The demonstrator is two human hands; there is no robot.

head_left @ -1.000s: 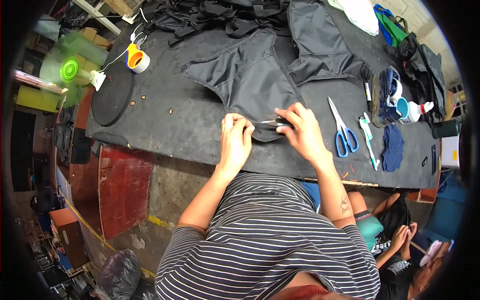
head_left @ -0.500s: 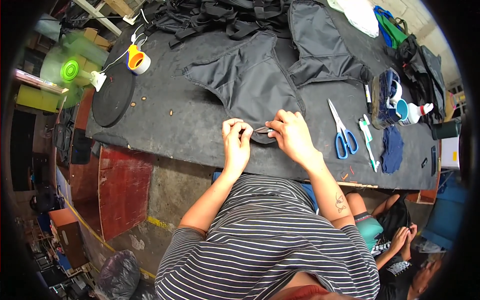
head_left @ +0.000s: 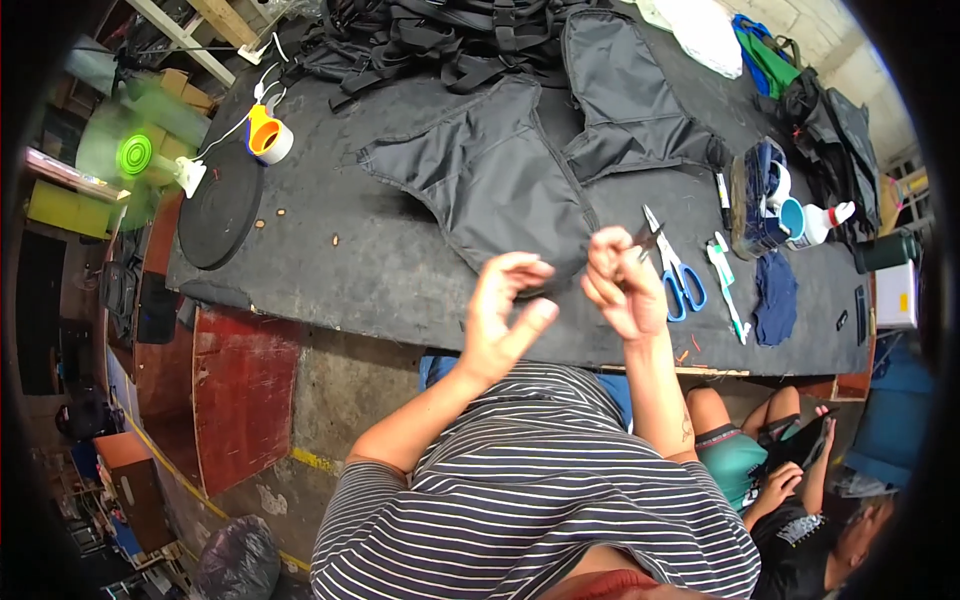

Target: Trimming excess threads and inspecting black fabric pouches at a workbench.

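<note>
A black sewn fabric panel (head_left: 500,170) with bound edges lies on the dark worktable in front of me. My left hand (head_left: 505,315) is lifted over its near edge, fingers curved and thumb apart, holding nothing. To the right of it, my right hand (head_left: 627,285) is raised with its fingers curled around a small dark pointed tool (head_left: 650,240). The tool's tip sticks out past the fingers; its exact kind is blurred. Blue-handled scissors (head_left: 682,285) lie just beyond my right hand, apart from it. A second black panel (head_left: 635,95) lies farther back.
Black straps (head_left: 430,45) are heaped at the back. A tape roll (head_left: 268,138) and black disc (head_left: 222,215) lie left, near a spinning fan (head_left: 135,155). Right are a toothbrush (head_left: 727,285), marker (head_left: 724,198), blue cloth (head_left: 776,298) and white bottle (head_left: 822,225). A person (head_left: 780,470) sits lower right.
Both hands have come off the near edge of the panel. My left hand has opened and moved right; my right hand has turned upward with the tool. The seated person's hands have moved apart.
</note>
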